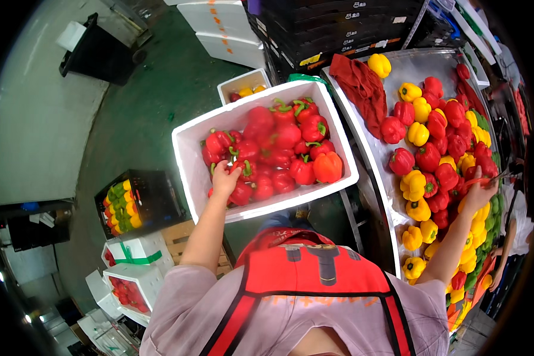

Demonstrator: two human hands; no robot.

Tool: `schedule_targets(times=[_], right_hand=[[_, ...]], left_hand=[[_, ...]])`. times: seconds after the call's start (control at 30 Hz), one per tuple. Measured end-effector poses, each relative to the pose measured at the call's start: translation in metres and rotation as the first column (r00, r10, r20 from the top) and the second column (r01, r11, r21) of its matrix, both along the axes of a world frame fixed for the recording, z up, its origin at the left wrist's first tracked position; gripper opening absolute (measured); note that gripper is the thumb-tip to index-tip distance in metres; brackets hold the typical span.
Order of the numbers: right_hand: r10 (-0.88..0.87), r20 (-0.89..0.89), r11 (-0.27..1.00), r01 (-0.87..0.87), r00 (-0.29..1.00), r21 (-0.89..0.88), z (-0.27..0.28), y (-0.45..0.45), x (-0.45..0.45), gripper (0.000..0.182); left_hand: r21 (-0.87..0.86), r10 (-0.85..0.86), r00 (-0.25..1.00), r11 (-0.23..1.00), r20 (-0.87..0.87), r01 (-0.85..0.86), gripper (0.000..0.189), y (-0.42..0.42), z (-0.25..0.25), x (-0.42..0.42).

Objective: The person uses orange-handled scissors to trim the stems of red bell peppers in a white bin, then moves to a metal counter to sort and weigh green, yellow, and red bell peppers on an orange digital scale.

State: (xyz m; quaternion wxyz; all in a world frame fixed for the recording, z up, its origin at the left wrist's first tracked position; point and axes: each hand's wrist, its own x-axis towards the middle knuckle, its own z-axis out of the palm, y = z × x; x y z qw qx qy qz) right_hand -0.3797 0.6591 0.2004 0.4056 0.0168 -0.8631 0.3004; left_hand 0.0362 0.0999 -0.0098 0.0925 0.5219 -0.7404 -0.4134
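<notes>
A white foam box [267,212] of red bell peppers [285,135] stands before me. In its near left part, my left hand [225,178] reaches among the peppers, its fingertips at a red one; whether it grips is unclear. One orange-red bell pepper [327,167] lies in the near right corner. My right hand [481,192] is over the far side of a metal table [382,196]. It holds a slim tool with an orange-red handle [474,181], perhaps scissors, beside a red bell pepper [487,166]. Yellow bell peppers [413,185] and red ones are heaped around it.
A dark red cloth [360,91] lies on the table's left rim. Black crates [338,31] and white foam boxes [227,26] are stacked ahead. At left stand a black crate of packed peppers [122,207] and a black bin [100,55]. Another person's arm [507,242] shows at far right.
</notes>
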Motion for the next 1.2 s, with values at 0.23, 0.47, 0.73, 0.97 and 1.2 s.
schedule_targets(times=[0.23, 0.47, 0.73, 0.97, 1.2], right_hand=[[-0.402, -0.120, 0.738, 0.399, 0.908, 0.544, -0.001, 0.132, -0.074, 0.064], [-0.350, -0.015, 0.831, 0.318, 0.937, 0.456, -0.020, 0.129, -0.057, 0.054], [0.208, 0.078, 0.956, -0.219, 0.975, 0.195, -0.022, -0.028, 0.042, 0.049], [0.590, 0.466, 0.803, -0.540, 0.659, -0.254, -0.059, -0.127, 0.165, 0.061], [0.823, 0.523, 0.507, -0.705, 0.225, -0.495, -0.064, -0.206, 0.240, 0.054]], left_hand=[[0.167, 0.158, 0.982, 0.976, -0.106, -0.139, 0.058, -0.013, -0.004, 0.007], [0.122, -0.318, 0.900, 0.922, -0.297, 0.366, 0.053, 0.063, 0.047, -0.055], [0.062, -0.751, 0.660, 0.659, -0.008, 0.750, 0.086, 0.149, 0.086, -0.176], [0.457, -0.384, 0.857, 0.729, -0.343, 0.509, 0.071, 0.125, 0.035, -0.169], [0.740, 0.683, 0.601, -0.132, -0.414, 0.660, 0.071, 0.093, 0.103, -0.121]])
